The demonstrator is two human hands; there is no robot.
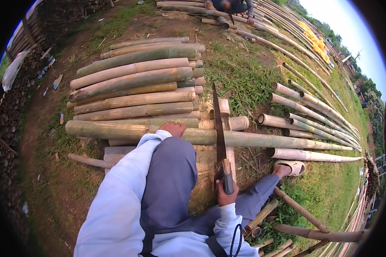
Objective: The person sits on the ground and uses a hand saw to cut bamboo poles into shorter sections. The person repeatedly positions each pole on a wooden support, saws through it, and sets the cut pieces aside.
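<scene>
A long green-tan bamboo pole lies crosswise in front of me, over other bamboo pieces. Gripping its top just beyond my bent knee is my left hand, fingers curled over the pole. My right hand is closed around the handle of a handsaw, to the right of that knee. The saw's long dark blade points away from me and crosses over the pole; whether its teeth have cut in cannot be made out.
Beyond the pole, cut bamboo lengths lie stacked at left. Long bamboo poles stretch off to the right. A wooden support stands by the saw. Crossed poles stand at lower right. Another person sits at the far end.
</scene>
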